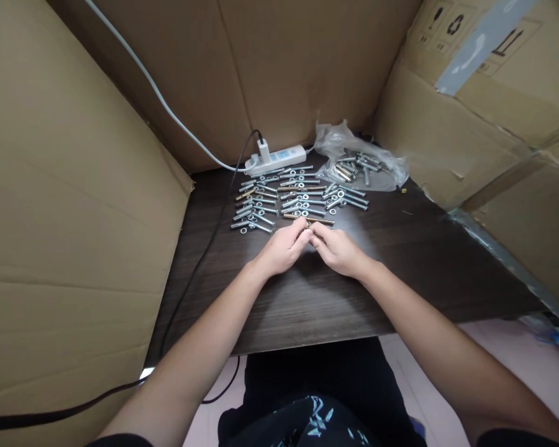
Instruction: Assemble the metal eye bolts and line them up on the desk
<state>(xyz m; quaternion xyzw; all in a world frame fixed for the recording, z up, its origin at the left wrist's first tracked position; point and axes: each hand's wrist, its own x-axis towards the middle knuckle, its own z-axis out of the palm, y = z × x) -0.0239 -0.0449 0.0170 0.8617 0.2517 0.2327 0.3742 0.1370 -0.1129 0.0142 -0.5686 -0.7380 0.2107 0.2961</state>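
Note:
My left hand (pixel 285 247) and my right hand (pixel 338 249) meet above the dark table, fingertips pinched together. Between them shows a bit of a small brass-coloured piece (pixel 309 226); my fingers cover most of it, so its kind cannot be told. Just beyond my fingers lies a long brass-coloured bolt (pixel 319 220). Silver bolts with sleeves and washers are laid out in rows behind it: a left group (pixel 256 208), a middle group (pixel 302 197) and a right group (pixel 347 197). A loose washer (pixel 243 231) lies at the near left.
A clear plastic bag (pixel 386 174) with more bolts lies at the back right. Behind the rows stands a white power strip (pixel 284 155) with a plug in it. A black cable (pixel 205 251) crosses the table's left side. Cardboard walls (pixel 307 74) enclose the dark table (pixel 400 248).

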